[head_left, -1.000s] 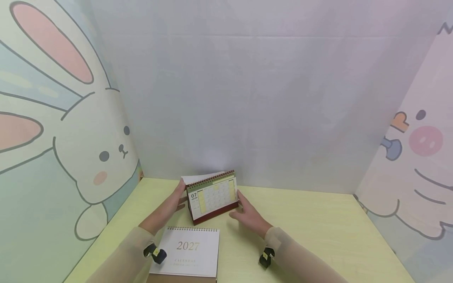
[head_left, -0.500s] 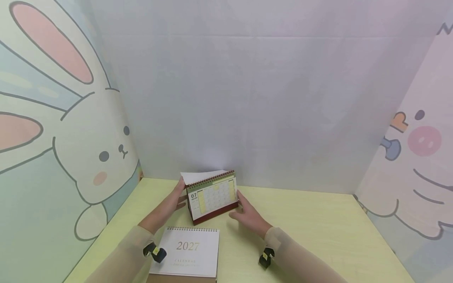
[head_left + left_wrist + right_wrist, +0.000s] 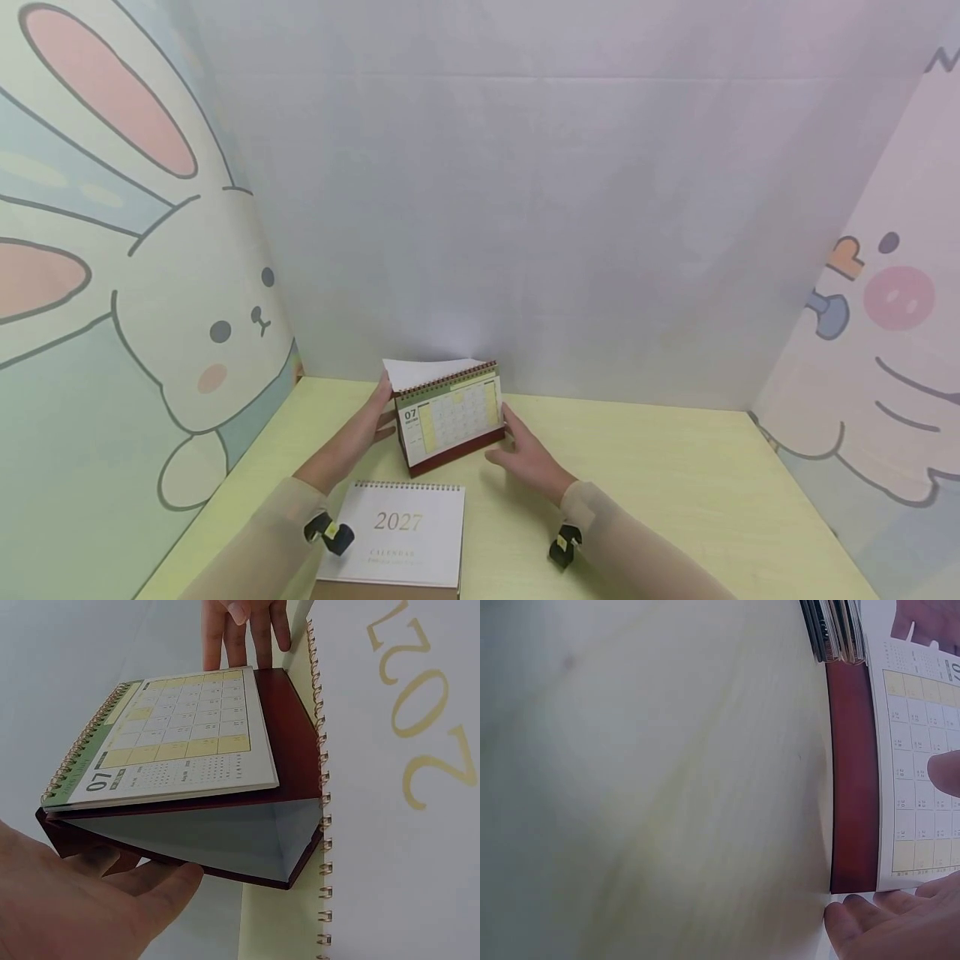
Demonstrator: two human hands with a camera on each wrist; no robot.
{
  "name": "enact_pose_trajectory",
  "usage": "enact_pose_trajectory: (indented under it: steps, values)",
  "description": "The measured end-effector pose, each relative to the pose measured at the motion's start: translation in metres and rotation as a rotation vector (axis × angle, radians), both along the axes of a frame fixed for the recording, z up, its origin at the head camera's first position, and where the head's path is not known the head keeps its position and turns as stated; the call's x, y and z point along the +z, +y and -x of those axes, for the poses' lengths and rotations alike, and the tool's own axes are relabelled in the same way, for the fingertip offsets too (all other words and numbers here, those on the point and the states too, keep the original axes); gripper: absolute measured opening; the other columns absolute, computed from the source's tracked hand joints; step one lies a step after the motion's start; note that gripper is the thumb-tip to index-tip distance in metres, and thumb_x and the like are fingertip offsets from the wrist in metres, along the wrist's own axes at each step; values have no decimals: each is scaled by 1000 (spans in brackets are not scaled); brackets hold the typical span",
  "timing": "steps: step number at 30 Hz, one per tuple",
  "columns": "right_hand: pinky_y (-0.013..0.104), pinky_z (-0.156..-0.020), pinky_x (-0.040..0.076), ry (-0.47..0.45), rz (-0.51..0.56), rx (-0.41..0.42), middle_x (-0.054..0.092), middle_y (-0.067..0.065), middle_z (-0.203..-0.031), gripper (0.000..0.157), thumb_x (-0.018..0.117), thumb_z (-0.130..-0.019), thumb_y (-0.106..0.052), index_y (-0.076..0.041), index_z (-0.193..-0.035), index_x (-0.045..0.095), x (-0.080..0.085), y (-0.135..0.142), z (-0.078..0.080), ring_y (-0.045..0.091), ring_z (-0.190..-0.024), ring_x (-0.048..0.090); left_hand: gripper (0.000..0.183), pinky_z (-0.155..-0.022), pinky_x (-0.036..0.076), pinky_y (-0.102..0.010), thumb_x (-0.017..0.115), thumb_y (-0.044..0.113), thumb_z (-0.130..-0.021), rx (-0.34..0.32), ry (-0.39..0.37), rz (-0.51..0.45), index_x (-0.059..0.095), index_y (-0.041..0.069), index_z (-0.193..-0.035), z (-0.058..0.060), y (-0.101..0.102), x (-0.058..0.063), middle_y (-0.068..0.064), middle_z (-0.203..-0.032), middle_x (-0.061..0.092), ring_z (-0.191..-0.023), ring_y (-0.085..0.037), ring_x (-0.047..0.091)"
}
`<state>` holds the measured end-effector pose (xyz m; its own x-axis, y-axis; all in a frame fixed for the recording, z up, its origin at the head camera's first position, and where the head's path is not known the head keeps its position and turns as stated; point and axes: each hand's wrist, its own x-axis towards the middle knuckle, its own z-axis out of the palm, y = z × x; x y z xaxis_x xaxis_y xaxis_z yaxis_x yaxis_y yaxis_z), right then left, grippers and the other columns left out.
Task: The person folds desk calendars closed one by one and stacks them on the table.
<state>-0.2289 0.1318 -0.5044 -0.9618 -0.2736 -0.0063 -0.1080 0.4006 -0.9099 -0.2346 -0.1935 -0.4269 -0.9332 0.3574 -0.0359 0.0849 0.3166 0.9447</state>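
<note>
A dark red desk calendar open at page 07 stands tent-like and slightly turned on the table, between the two hands. At its left end, the left hand touches the edge and back with extended fingers; the left wrist view shows those fingers behind the rear panel. Against the right end rest the fingers of the right hand, fairly straight, its thumb spread in front. Behind the spiral, a white page sticks up. Nearer the person lies a white spiral calendar marked 2027.
The pale yellow table extends to the right of the hands. A grey-white cloth backdrop rises just behind the red calendar. Side panels carry a cartoon rabbit on the left and another cartoon figure on the right.
The white page behind the red calendar's spiral has lifted higher at its far edge. Both hands and both calendars stay almost where they were.
</note>
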Motion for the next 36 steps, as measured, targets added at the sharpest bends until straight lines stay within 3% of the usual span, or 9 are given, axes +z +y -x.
enact_pose_trajectory:
  steps: [10,26,36]
  values:
    - [62,-136,22,0,1,-7,10,6,-185,97,69,-105,-28,-19,-176,5,0,-1,2,40,-170,20,65,-134,26,-67,9,74,-110,-25,25,-21,24,52,-169,0,2,6,15,-182,16,-172,-36,18]
    - [63,-136,23,-2,4,-2,12,4,-185,97,69,-104,-29,-21,-176,4,-1,-1,1,39,-171,19,64,-133,26,-70,9,71,-111,-55,60,-45,23,50,-170,-1,1,5,16,-181,20,-173,-31,15]
    - [63,-135,24,7,0,-1,9,7,-185,97,69,-105,-28,-18,-176,5,-1,-1,1,40,-171,18,51,-129,31,-73,9,61,-115,-69,103,-84,9,63,-166,0,2,3,17,-183,10,-173,-33,14]
